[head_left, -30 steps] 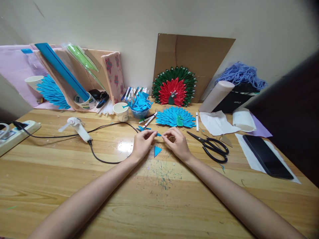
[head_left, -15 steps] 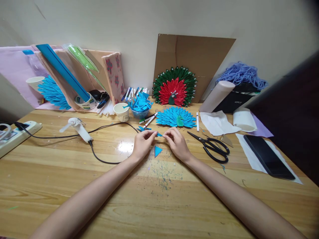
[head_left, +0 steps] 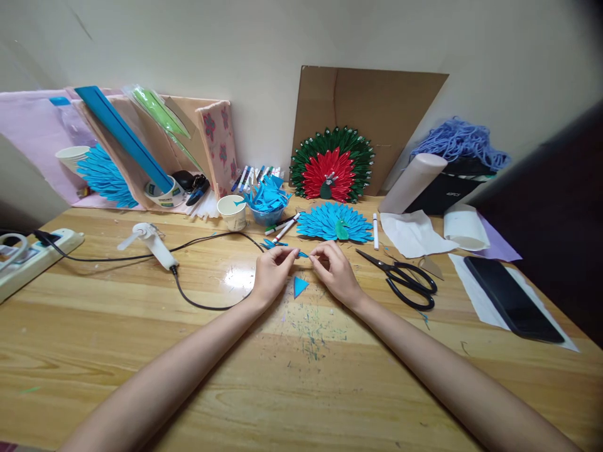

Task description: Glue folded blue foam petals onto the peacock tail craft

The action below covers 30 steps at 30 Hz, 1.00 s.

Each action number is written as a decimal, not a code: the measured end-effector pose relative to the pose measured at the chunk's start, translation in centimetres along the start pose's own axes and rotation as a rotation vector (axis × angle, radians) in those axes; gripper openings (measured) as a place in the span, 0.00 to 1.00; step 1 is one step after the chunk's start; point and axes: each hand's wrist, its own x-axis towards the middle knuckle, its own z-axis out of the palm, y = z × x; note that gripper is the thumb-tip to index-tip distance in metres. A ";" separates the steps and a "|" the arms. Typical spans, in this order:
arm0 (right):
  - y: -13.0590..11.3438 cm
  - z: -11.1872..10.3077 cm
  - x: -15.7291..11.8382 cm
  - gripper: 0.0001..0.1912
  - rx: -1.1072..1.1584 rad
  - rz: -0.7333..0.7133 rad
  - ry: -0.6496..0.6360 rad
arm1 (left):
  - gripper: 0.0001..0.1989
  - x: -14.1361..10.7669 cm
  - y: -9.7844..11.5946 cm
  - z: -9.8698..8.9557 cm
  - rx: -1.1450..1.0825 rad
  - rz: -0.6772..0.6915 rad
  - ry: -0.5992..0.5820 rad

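My left hand (head_left: pixel 274 274) and my right hand (head_left: pixel 336 272) meet above the wooden table, each closed in a pinch. Between their fingertips is a small folded blue piece (head_left: pixel 303 255), like a thin petal, held at both ends. Just below my hands lies a flat blue triangle (head_left: pixel 300 287). Several finished blue petals (head_left: pixel 273 244) rest behind my left fingers. A blue fan of petals with a green bird shape, a peacock (head_left: pixel 332 221), lies beyond my hands. To the right of my right hand are black-handled scissors (head_left: pixel 402 276), their blades apart.
A glue gun (head_left: pixel 154 243) trails its black cable to a power strip (head_left: pixel 38 260) at left. Behind stand a paper cup (head_left: pixel 232 213), a tub of blue scraps (head_left: pixel 267 215) and a red-green peacock (head_left: pixel 332 164). A phone (head_left: pixel 511 298) lies at right.
The whole view has shifted slightly. Both hands keep their pinch on the blue piece, with hardly any visible movement of the fingers.
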 end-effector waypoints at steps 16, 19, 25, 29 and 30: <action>-0.5 -0.3 0.1 0.05 0.034 0.006 0.035 | 0.13 0.1 0.0 -0.1 -0.027 -0.017 0.008; -0.6 -0.3 0.1 0.05 0.033 -0.012 0.032 | 0.13 0.1 0.1 -0.1 -0.026 -0.009 -0.011; -0.6 -0.3 0.1 0.04 0.027 -0.010 0.073 | 0.15 0.2 0.1 -0.1 -0.042 -0.058 -0.033; -0.7 -0.3 0.1 0.05 0.024 -0.018 0.080 | 0.15 0.2 0.1 -0.1 -0.016 -0.057 -0.034; -0.7 -0.3 0.1 0.05 0.022 -0.022 0.081 | 0.15 0.2 0.1 -0.2 -0.009 -0.049 -0.030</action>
